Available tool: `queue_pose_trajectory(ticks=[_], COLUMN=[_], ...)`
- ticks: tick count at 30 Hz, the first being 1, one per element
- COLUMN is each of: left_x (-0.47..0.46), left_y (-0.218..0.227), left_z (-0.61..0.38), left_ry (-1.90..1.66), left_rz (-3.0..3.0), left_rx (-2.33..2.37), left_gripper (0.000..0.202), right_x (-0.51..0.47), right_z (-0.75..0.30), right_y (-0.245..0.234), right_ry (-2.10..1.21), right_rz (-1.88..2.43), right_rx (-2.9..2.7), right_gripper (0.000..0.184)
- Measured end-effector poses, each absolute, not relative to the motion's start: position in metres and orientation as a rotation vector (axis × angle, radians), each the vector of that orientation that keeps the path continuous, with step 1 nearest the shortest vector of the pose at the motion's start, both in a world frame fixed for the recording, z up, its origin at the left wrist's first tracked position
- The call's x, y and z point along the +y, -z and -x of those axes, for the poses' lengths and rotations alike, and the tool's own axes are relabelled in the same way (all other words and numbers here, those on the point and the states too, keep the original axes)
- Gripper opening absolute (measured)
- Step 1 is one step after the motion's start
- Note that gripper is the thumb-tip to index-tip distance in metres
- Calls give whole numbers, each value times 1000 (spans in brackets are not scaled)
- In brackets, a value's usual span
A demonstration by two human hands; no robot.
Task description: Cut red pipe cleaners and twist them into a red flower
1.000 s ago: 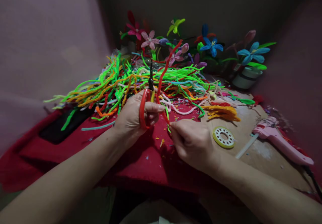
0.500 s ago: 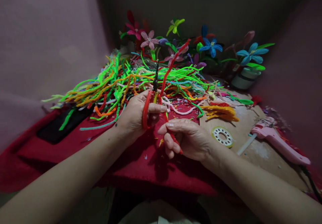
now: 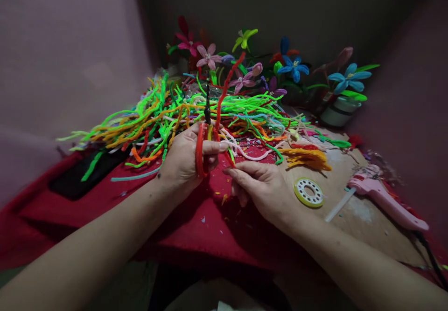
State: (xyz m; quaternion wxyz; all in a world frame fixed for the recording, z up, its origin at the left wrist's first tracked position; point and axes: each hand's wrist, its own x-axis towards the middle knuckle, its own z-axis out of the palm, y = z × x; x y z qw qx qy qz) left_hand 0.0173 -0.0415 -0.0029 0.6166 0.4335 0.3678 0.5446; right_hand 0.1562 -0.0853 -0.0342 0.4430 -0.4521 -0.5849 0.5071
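My left hand (image 3: pixel 189 155) is closed around red-handled scissors (image 3: pixel 200 150), their dark blades (image 3: pixel 207 101) pointing up and away. A red pipe cleaner (image 3: pixel 224 92) passes through the same hand, its long end rising past the blades. The thumb and fingers of my right hand (image 3: pixel 257 183) pinch the lower end of this pipe cleaner, where a bit of yellow-green shows alongside the red. Behind both hands lies a heap of green, orange and red pipe cleaners (image 3: pixel 196 108).
Pipe-cleaner flowers (image 3: pixel 209 57) stand at the back, with a white jar (image 3: pixel 339 111) to their right. On a wooden board (image 3: pixel 364 227) lie a tape roll (image 3: pixel 309 191), a pink glue gun (image 3: pixel 388 194) and orange pipe cleaners (image 3: pixel 308 158). A dark flat object (image 3: pixel 75 178) rests at left.
My left hand, scissors and the red pipe cleaner have shifted slightly left. My right hand has turned, with its pinch now at the pipe cleaner's lower end.
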Motion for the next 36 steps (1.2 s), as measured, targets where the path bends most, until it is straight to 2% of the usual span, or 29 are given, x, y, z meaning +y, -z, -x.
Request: queue_pose_trajectory(ticks=[4, 10, 22, 30, 36], left_x=[-39, -40, -30, -42, -40], left_y=[5, 7, 11, 11, 13], left_z=[-17, -18, -11, -19, -19], left_ry=[-1268, -1237, -1401, -1215, -1228], left_rz=[-1001, -975, -971, -997, -955], left_rx=[824, 832, 794, 806, 768], left_gripper=[34, 32, 37, 43, 35], right_x=[-82, -81, -89, -83, -80], right_z=[-151, -144, -145, -154, -160], right_y=[35, 36, 37, 36, 39], right_ry=[-1536, -1554, -1821, -1964, -1953], right_rz=[1055, 1080, 856, 657, 693], right_rx=[-1106, -834, -903, -907, -970], right_gripper=[21, 13, 15, 13, 15])
